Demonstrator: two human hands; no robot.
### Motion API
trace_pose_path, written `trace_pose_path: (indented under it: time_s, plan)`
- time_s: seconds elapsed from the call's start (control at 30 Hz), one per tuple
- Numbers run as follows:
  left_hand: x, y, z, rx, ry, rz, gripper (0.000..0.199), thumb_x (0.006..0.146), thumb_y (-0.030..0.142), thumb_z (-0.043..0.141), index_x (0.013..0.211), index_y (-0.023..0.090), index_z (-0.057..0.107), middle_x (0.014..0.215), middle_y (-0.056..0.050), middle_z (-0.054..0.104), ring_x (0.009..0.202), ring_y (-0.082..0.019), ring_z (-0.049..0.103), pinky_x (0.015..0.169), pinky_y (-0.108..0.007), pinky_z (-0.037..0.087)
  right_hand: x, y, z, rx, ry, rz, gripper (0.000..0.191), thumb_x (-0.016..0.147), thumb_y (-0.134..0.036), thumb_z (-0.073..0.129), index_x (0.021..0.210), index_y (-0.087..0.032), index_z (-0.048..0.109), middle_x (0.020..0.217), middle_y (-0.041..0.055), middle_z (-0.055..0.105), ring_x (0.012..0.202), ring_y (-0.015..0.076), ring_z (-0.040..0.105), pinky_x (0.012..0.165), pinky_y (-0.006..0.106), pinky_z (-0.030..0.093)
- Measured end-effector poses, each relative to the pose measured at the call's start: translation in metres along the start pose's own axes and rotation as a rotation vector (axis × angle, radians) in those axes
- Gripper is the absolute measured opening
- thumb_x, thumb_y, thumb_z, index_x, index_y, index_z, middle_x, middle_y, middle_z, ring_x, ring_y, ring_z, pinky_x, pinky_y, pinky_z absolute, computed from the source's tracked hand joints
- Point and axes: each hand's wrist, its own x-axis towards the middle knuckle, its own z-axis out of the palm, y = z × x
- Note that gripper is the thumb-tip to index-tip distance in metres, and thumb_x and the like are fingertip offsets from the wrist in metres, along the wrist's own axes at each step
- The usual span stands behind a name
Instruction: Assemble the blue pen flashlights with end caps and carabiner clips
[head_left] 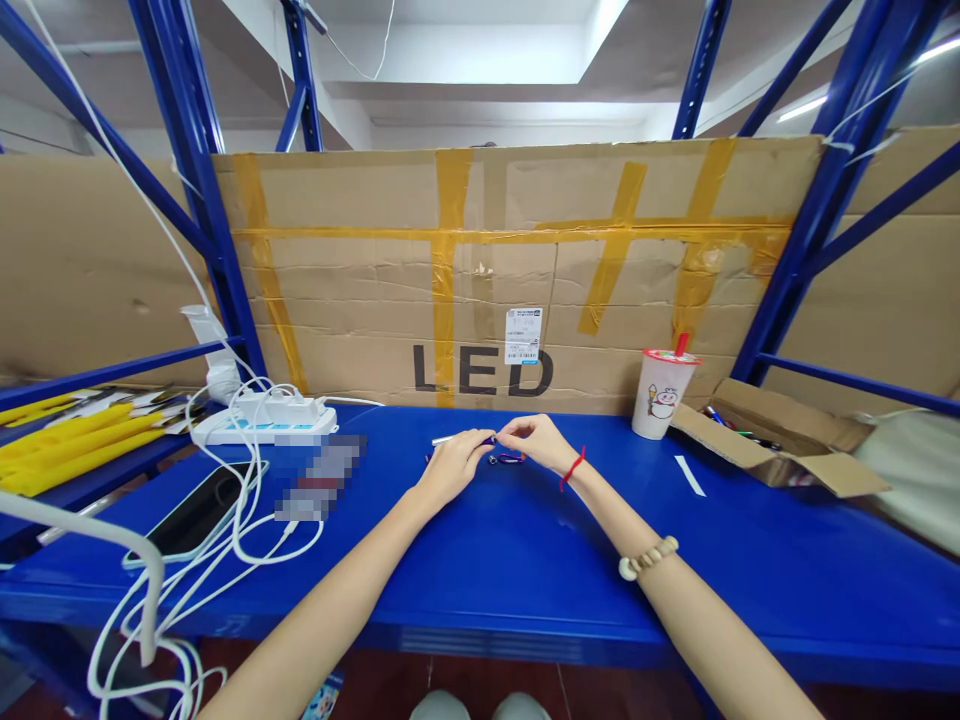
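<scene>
My left hand [454, 468] lies low over the blue tabletop, its fingers closed around a slim dark blue pen-like piece [488, 441] whose end peeks out by the fingertips. At that end, my right hand [541, 443] is closed in a pinch; what it holds, if anything, is too small to make out. Just below the fingertips lies a small dark curved part [511, 459] with reddish ends, beside a tiny shiny part [493, 460]. A thin silvery-white stick [442, 440] shows behind my left hand, partly hidden by it.
A white cup with a red straw [660, 400] and an open cardboard box [772, 450] holding pens stand right; a white strip [690, 475] lies nearby. Left are a phone [199, 515], a power strip [262, 425], tangled white cables and yellow tubes [90, 445]. Cardboard [360, 300] closes the back.
</scene>
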Motion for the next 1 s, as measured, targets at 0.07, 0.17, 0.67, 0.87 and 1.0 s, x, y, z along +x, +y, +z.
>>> trace_pose_path:
  time_s: [0.07,0.17,0.67,0.87,1.0]
  plan:
    - [-0.001,-0.001,-0.002,0.06,-0.02,0.021,0.027,0.086,0.027,0.039,0.106,0.019,0.056,0.105,-0.005,0.061,0.098,-0.017,0.055,0.087,-0.031,0.043,-0.001,0.001,0.001,0.013,-0.034,0.039,0.038,0.054,-0.045,0.069,0.066,-0.009,0.065,0.05,0.0008,0.055,0.041,0.0055,0.041,0.038,0.018,0.034]
    - [-0.002,-0.001,-0.005,0.059,-0.061,0.031,0.027,0.087,0.027,0.038,0.108,0.021,0.053,0.107,-0.004,0.06,0.099,-0.016,0.055,0.087,-0.029,0.042,-0.002,0.0,0.004,0.022,-0.041,0.065,0.041,0.053,-0.047,0.069,0.067,-0.009,0.065,0.05,0.0006,0.055,0.041,0.0049,0.041,0.038,0.017,0.033]
    - [0.004,-0.001,0.0,-0.104,-0.026,-0.192,0.027,0.088,0.031,0.032,0.105,0.023,0.051,0.098,-0.001,0.061,0.088,-0.016,0.058,0.077,-0.025,0.043,0.001,-0.002,0.003,-0.194,0.202,-0.201,0.034,0.063,-0.043,0.065,0.083,-0.016,0.068,0.074,0.0041,0.064,0.046,0.0062,0.044,0.045,0.02,0.037]
    - [0.004,0.0,-0.001,-0.131,-0.068,-0.155,0.027,0.088,0.031,0.031,0.105,0.022,0.051,0.095,-0.002,0.062,0.086,-0.015,0.058,0.077,-0.025,0.042,0.002,0.001,0.0,-0.266,0.156,-0.297,0.026,0.067,-0.041,0.064,0.08,-0.019,0.07,0.08,0.0044,0.063,0.054,0.0079,0.048,0.05,0.021,0.038]
    - [0.004,0.0,0.0,-0.122,-0.097,-0.113,0.027,0.088,0.03,0.031,0.106,0.023,0.05,0.101,-0.001,0.06,0.092,-0.015,0.056,0.081,-0.026,0.04,0.004,0.007,-0.002,-0.291,0.144,-0.303,0.025,0.065,-0.041,0.065,0.077,-0.02,0.071,0.079,0.0042,0.063,0.059,0.0095,0.05,0.053,0.021,0.038]
